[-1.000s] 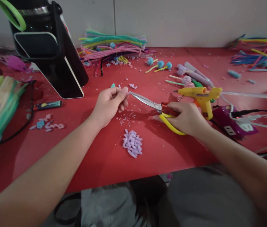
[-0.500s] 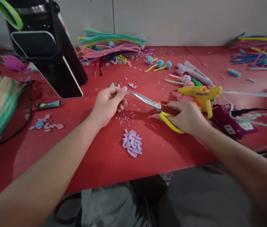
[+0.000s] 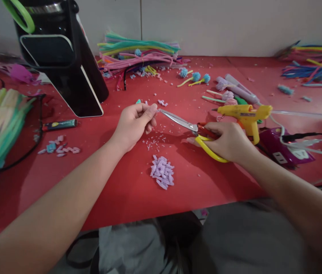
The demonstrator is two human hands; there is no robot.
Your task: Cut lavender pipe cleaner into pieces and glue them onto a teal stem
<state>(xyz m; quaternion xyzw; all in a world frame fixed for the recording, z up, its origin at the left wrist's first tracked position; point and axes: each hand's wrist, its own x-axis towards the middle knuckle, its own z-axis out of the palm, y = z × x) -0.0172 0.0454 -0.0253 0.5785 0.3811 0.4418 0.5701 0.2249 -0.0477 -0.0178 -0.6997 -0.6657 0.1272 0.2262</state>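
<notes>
Between thumb and fingertips, my left hand (image 3: 136, 121) pinches a small lilac piece of fuzzy stem (image 3: 158, 110), mostly hidden by the fingers. The scissors (image 3: 179, 121), with one red and one yellow handle, are held in my right hand (image 3: 229, 140). Their blades look nearly closed, and the tips point at the lilac piece beside my left fingertips. Below the hands, a pile of short lilac pieces (image 3: 162, 172) lies on the red tabletop (image 3: 126, 194). Tiny lilac clippings (image 3: 153, 142) are scattered between the pile and my left hand.
A yellow glue gun (image 3: 245, 114) and a purple power strip (image 3: 285, 148) with cables sit at right. A black bottle (image 3: 72, 57) with a phone against it stands at back left. Bundles of coloured pipe cleaners (image 3: 138, 49) lie at the back. A small tube (image 3: 61, 125) rests left.
The whole view has shifted slightly, so everything appears a little farther right. Both hands keep nearly the same pose, with the scissor tips still at the lilac piece.
</notes>
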